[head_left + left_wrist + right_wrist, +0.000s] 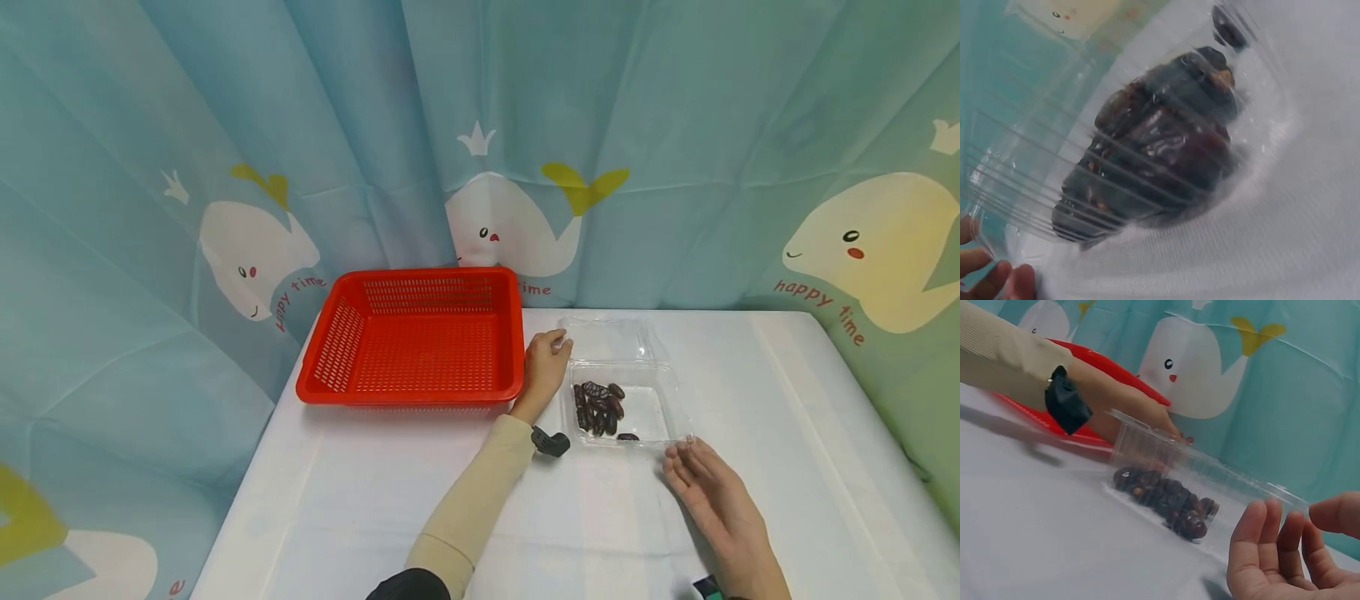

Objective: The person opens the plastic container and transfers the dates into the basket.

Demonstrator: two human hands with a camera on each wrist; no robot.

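The clear clamshell box [624,392] of dates [597,407] is pinched at its far-left corner by the left hand [546,367]; the right hand [708,487] is held open at its near-right corner

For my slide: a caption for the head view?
Left hand holds the clear clamshell of dates beside a red basket.

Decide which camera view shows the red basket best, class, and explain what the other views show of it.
The head view: the whole red basket sits in plain sight, beside the left hand. The right wrist view shows only a red strip behind the sleeve. The left wrist view does not show it.
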